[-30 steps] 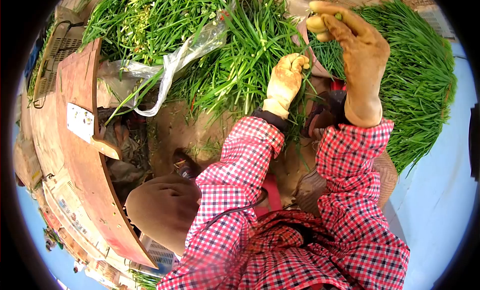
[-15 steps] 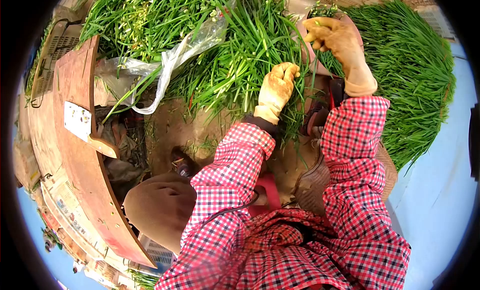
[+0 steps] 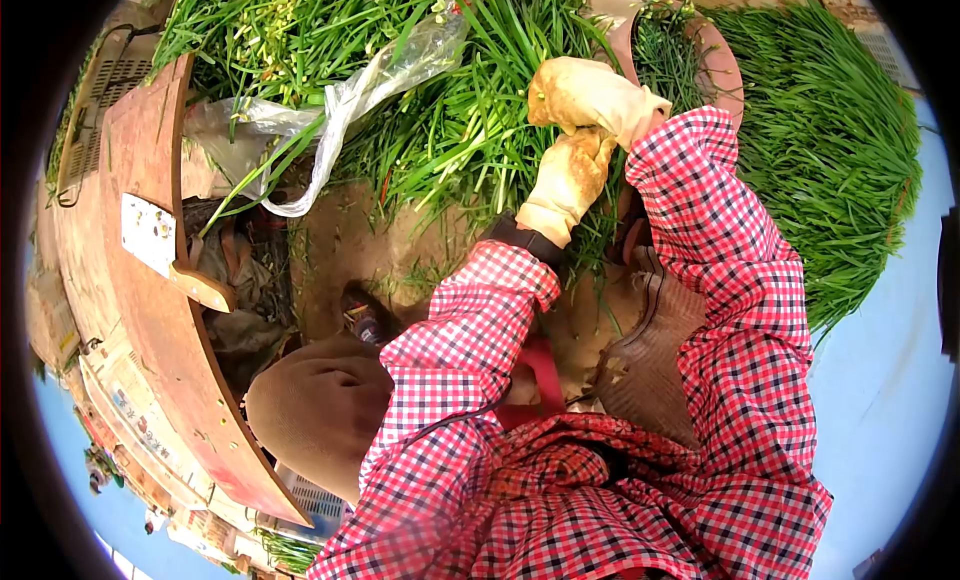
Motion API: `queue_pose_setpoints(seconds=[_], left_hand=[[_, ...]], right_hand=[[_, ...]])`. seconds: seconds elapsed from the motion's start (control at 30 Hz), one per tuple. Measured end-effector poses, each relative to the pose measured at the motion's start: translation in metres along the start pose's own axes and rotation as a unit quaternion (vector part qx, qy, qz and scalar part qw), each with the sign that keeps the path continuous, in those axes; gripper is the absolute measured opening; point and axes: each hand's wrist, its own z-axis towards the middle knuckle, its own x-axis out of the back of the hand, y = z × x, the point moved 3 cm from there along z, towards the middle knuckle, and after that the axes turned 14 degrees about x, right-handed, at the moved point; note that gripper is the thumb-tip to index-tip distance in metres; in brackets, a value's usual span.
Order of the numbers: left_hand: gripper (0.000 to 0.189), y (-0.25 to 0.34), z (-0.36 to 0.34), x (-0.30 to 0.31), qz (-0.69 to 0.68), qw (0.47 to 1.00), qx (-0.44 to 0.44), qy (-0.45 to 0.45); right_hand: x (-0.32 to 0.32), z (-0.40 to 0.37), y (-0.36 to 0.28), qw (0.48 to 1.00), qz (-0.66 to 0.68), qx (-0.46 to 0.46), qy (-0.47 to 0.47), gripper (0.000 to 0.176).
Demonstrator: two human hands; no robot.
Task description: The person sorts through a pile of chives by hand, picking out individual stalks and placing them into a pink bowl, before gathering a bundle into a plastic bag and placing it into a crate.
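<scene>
Both hands wear stained cream gloves and meet at the edge of a loose heap of long green stalks [image 3: 450,160] that look like garlic chives. My left hand [image 3: 572,180] is closed in a fist, with thin green stalks [image 3: 598,230] hanging down beside it. My right hand [image 3: 590,95] bends over the top of the left one, its fingers curled and touching or nearly touching it. Whatever the right fingers hold is hidden behind the glove. Just right of that hand, a pink tub [image 3: 722,75] contains darker green stems [image 3: 665,60].
A cleaver [image 3: 150,235] with a wooden handle lies on a reddish wooden board [image 3: 145,150] at left. Clear plastic [image 3: 345,110] runs across the heap. A neatly stacked pile of green leaves [image 3: 820,130] stands at right. My knee [image 3: 320,400] is below.
My right hand has come left from over the pink tub to the left hand, its fingers curling. The left fist has shifted slightly right. More of the tub now shows.
</scene>
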Motion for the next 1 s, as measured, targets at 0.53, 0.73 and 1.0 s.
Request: queue_pose_setpoints(seconds=[0.53, 0.73, 1.0], left_hand=[[0.024, -0.013, -0.013, -0.014, 0.11, 0.989, -0.027, -0.091], [0.031, 0.003, -0.034, -0.001, 0.052, 0.985, -0.163, -0.037], [0.026, 0.011, -0.038, 0.051, -0.093, 0.98, 0.067, 0.16]], right_hand=[[-0.026, -0.006, -0.017, 0.985, -0.09, -0.115, -0.088, 0.032], [0.007, -0.034, -0.001, 0.961, 0.214, -0.069, 0.16, 0.022], [0.024, -0.067, 0.0, 0.929, 0.241, 0.0, 0.281, 0.024]])
